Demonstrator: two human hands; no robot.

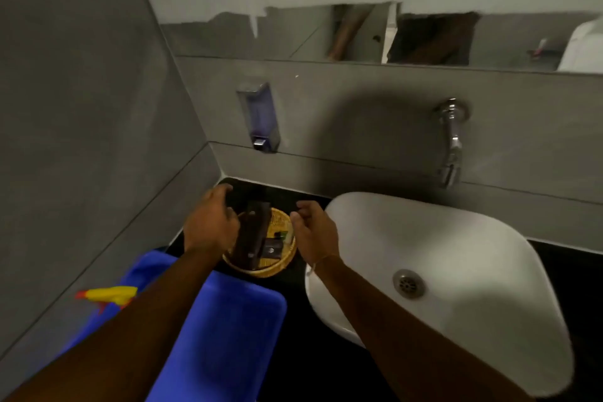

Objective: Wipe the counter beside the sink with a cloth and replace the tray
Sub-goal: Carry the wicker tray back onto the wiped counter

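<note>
The white sink [456, 271] fills the space to the right of the right hand, its rim just under that wrist, and the black desk [287, 287] runs beneath both forearms. A blue cloth [222, 330] lies on the desk below and behind the left hand, partly under the left forearm. Between the two hands sits the round woven tray [280, 258], holding small dark packets, with a dark upright piece rising from it. The left hand [210, 222] curls loosely at the tray's left edge, fingers bent against the dark piece; whether it grips it I cannot tell. The right hand [315, 232] hangs half open just beside the tray's right rim, fingers curved, holding nothing.
</note>
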